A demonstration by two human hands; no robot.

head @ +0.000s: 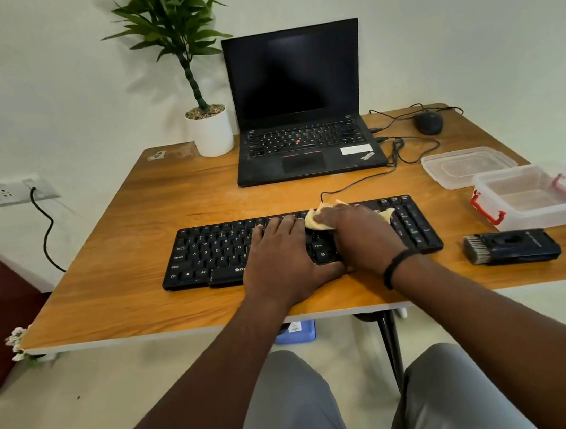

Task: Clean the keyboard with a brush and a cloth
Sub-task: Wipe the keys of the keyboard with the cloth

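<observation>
The keyboard [300, 241] is lying near the front edge of the bench [129, 217], and I am resting my left hand [283, 254] flat on its middle keys, fingers straight. My right hand [360, 232] is pressing a yellow cloth [313, 221] onto the keys, fingers curled around it. The brush [511, 247] is sitting to the right, beside a clear tub [541, 196].

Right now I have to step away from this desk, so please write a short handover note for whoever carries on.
Left hand: flat on the keyboard, fingers straight, steadying it.
Right hand: pressing the yellow cloth onto the keys right of centre.
Brush: lying on the table, right of the keyboard, untouched.
Done: wiping under way; how much is clean cannot be told.
Left: finish wiping; whether brushing is done cannot be told.
</observation>
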